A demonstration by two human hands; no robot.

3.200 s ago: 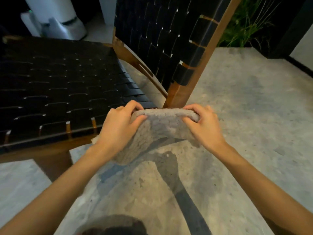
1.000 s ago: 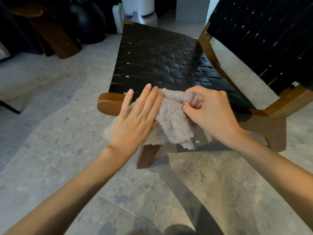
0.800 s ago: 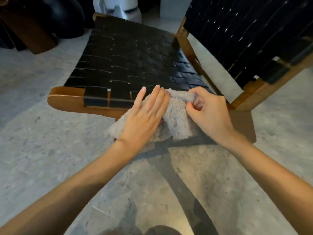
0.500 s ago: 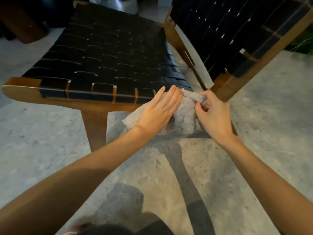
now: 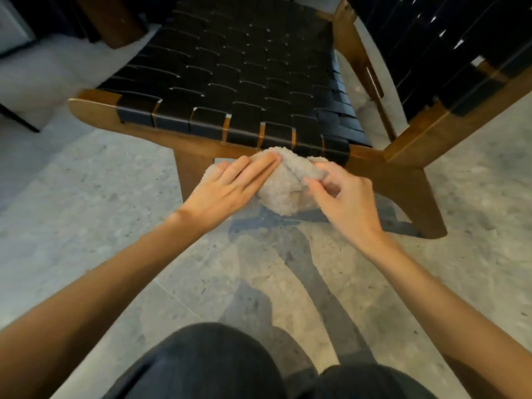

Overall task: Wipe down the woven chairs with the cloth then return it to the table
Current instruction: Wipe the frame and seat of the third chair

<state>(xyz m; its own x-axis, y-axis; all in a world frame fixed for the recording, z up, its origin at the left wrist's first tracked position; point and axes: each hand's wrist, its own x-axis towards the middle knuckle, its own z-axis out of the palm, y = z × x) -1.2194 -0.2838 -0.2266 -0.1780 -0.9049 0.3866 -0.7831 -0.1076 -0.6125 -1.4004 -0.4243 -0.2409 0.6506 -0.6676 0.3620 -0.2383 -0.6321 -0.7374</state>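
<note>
A fluffy beige cloth (image 5: 283, 185) is bunched between my hands just in front of the woven chair's front rail. My left hand (image 5: 230, 187) lies flat on the cloth's left side with straight fingers. My right hand (image 5: 341, 194) pinches the cloth's right edge between thumb and fingers. The chair has a black woven seat (image 5: 230, 82) on a brown wooden frame (image 5: 121, 122). Its black woven backrest (image 5: 437, 44) rises at the upper right.
Speckled grey stone floor (image 5: 86, 203) surrounds the chair. The chair's front legs (image 5: 191, 174) stand just beyond my hands. Dark furniture (image 5: 115, 21) sits at the top left. My knees in dark trousers (image 5: 218, 367) fill the bottom edge.
The view has dropped lower and closer to the chair's front rail. Both hands stay on the cloth, which has bunched up more tightly between them.
</note>
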